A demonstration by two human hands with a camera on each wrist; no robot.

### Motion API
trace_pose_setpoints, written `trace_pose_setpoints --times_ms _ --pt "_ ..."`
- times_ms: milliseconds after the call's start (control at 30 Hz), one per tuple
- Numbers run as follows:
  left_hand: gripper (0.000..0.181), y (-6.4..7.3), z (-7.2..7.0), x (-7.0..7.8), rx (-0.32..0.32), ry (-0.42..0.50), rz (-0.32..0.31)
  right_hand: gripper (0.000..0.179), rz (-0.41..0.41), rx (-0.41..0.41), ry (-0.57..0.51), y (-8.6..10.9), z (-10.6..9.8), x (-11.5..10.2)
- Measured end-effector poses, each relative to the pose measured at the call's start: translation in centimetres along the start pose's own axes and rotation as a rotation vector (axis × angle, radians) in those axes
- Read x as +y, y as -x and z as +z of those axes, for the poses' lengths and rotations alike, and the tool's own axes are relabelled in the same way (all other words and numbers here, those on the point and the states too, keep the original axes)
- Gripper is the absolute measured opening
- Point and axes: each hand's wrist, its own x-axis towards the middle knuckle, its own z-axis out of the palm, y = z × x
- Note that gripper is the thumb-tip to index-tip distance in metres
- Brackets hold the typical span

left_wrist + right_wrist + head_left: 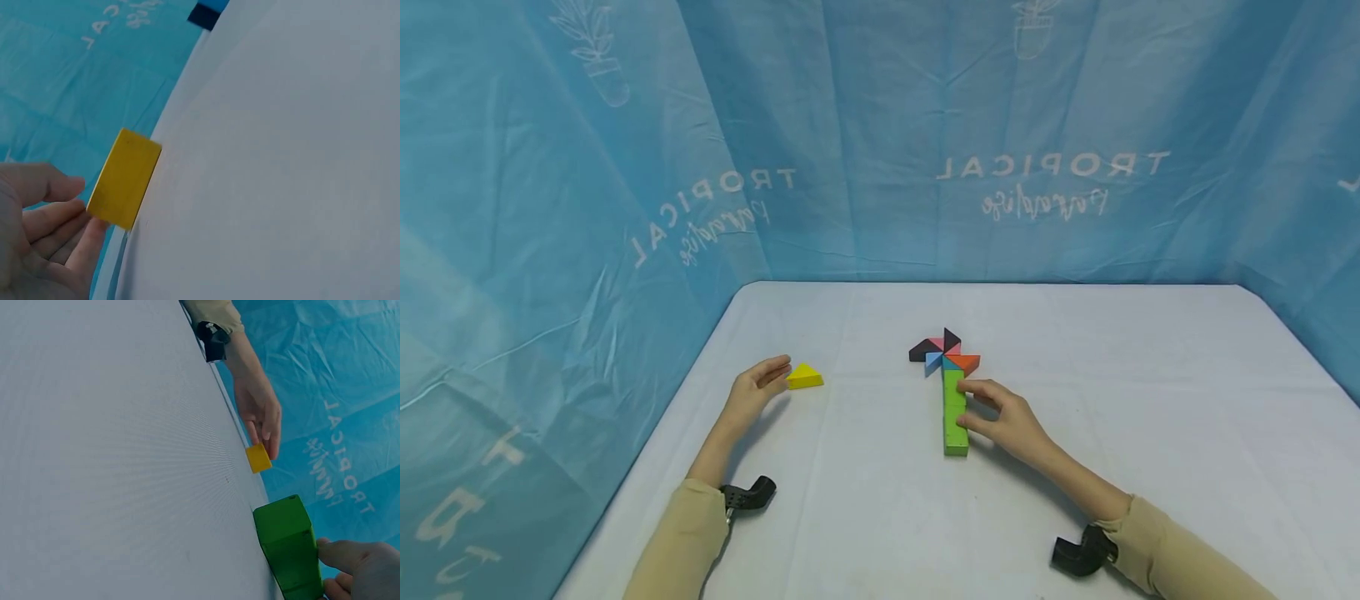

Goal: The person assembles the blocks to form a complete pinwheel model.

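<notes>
A yellow triangular block point(806, 377) lies on the left of the white table. At its left end is my left hand point(752, 398), its fingertips close against the block and the thumb apart from it in the left wrist view. Near the middle, two green blocks point(955, 414) seem to form a bar, though their seam is hard to see. My right hand point(1006, 419) touches the bar's right side with thumb and forefinger spread along it. Above the bar, small triangular blocks make a pinwheel: black point(951, 338), pink, light blue point(932, 362), teal and orange point(966, 362).
The white tablecloth point(1150, 400) spreads around the blocks. Blue printed curtains point(880, 100) stand behind the table and along its left and right sides. Black wrist mounts point(1084, 552) sit on both forearms, over beige sleeves point(681, 533).
</notes>
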Motion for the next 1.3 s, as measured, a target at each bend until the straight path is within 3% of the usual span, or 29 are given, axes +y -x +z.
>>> trace_pose_setpoints --times_ms 200,367,600,800,1000,1133,1200,1300 --pt "0.05 0.2 1.5 0.3 0.007 -0.077 -0.047 0.05 0.001 -0.001 0.008 0.1 0.0 0.0" --pt "0.056 0.6 1.6 0.4 0.002 -0.105 -0.062 0.05 -0.007 0.002 0.015 0.0 0.0 0.0" --pt "0.059 0.3 0.9 0.2 -0.041 -0.015 -0.028 0.051 -0.009 0.009 0.013 -0.3 0.4 2.9" --pt "0.057 -0.5 1.5 0.2 -0.091 0.021 -0.017 0.052 0.0 0.01 0.013 -0.3 0.4 4.2" --pt "0.056 -1.1 2.2 0.1 -0.122 -0.038 0.013 0.053 -0.001 0.016 0.022 -0.2 0.3 4.3" --pt "0.054 -0.8 2.3 0.0 -0.116 -0.041 0.029 0.054 -0.008 0.008 0.017 -0.2 0.4 4.1" --pt "0.053 -0.4 2.4 0.7 -0.114 -0.038 0.015 0.053 -0.004 0.003 0.01 -0.2 0.3 3.0" --pt "0.053 0.0 2.4 0.6 -0.109 -0.031 0.013 0.051 -0.008 0.0 0.006 -0.2 0.3 1.9"
